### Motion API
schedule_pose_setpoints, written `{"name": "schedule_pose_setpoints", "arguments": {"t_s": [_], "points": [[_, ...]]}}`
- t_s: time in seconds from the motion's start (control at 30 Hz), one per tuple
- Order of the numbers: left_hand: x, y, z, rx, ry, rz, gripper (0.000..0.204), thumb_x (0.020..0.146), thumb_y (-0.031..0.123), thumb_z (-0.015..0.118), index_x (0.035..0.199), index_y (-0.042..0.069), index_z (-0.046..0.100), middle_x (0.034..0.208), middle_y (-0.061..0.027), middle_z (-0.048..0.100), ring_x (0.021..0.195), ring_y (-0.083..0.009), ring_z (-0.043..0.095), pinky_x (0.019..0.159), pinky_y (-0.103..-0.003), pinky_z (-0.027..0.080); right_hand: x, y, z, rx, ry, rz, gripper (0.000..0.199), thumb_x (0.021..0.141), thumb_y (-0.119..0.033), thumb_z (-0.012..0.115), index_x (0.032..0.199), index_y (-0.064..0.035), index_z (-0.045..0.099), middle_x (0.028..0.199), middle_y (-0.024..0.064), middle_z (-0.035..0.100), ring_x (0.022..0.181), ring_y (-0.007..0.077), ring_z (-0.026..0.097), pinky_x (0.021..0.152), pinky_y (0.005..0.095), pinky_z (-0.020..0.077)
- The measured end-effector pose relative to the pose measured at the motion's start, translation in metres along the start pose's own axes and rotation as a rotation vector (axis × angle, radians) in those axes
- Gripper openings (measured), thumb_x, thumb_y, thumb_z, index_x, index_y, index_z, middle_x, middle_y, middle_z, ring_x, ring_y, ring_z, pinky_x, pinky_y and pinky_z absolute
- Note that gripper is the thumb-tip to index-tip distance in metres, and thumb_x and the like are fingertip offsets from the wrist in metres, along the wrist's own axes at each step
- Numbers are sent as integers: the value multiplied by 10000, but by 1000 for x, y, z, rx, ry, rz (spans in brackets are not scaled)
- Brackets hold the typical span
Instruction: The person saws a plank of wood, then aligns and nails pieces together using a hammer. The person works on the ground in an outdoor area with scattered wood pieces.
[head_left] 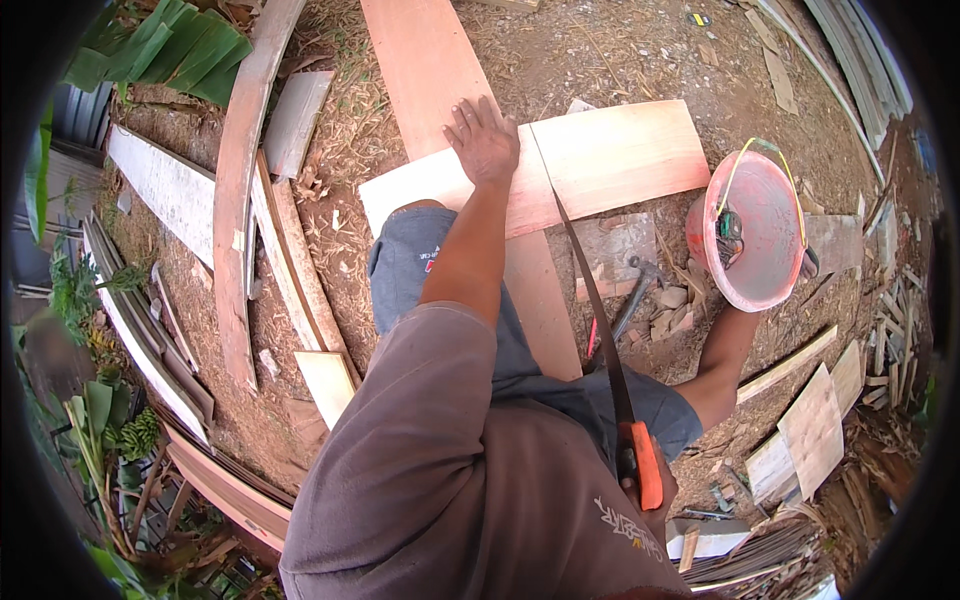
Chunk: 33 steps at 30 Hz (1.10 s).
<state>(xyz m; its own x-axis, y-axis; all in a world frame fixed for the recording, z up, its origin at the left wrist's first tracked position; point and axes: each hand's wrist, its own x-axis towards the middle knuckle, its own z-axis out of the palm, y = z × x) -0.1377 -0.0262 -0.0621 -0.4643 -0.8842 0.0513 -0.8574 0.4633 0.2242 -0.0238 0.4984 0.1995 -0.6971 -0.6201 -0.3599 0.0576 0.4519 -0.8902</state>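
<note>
My left hand (pixel 484 142) lies flat, fingers a little apart, on a pale plywood board (pixel 610 155). This board rests crosswise over a longer pinkish plank (pixel 425 65). Low on the right, my right hand (pixel 655 492) is wrapped round the orange handle of a handsaw (pixel 609 350). Its long dark blade slants up and away, with the far end at the board's near edge. A thin dark line runs from there across the board to its far edge, just right of my left hand. My knee is beside the board's left end.
A pink bucket (pixel 703 235) with a yellow-green handle stands at right, tools inside. A hammer (pixel 637 293) lies near wood scraps. Long planks (pixel 235 200) lie at left; plywood pieces (pixel 811 430) rest at lower right. A tape measure (pixel 699 19) is on the far ground.
</note>
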Motion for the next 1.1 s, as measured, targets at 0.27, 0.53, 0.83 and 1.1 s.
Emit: {"name": "schedule_pose_setpoints", "arguments": {"t_s": [0.27, 0.53, 0.83, 1.1], "points": [[4, 4, -17, -40, -6, -15, 713, 1044, 532, 399, 1633, 141, 311, 1702, -192, 234, 1594, -343, 161, 1290, -555, 62, 236, 43, 99, 95, 14, -250, 612, 854, -60, 687, 1439, 50, 543, 1256, 197, 697, 1127, 254, 680, 989, 367, 517], [2, 2, -7, -10, -30, -9, 711, 1045, 540, 389, 1632, 146, 313, 1702, -188, 240, 1595, -339, 163, 1287, -556, 75, 28, 40, 0, 0, 14, -124, 600, 853, -94, 679, 1408, 97, 553, 1326, 228, 673, 1258, 322, 647, 1114, 416, 452], [8, 7, -17, -41, 11, -5, 695, 1043, 514, 422, 1612, 123, 343, 1693, -196, 260, 1586, -352, 189, 1281, -561, 114, 185, 66, 59, 80, 33, -109, 608, 837, -110, 713, 1416, 20, 583, 881, 81, 712, 752, 188, 642, 730, 352, 544], [-1, -2, -8, -123, 20, 75, 707, 1048, 551, 424, 1624, 154, 328, 1699, -206, 233, 1590, -347, 171, 1281, -556, 111, 17, 88, -25, 673, 345, -7, 618, 822, -229, 741, 1318, 106, 585, 682, 35, 593, 514, 127, 554, 480, 270, 450]]}}
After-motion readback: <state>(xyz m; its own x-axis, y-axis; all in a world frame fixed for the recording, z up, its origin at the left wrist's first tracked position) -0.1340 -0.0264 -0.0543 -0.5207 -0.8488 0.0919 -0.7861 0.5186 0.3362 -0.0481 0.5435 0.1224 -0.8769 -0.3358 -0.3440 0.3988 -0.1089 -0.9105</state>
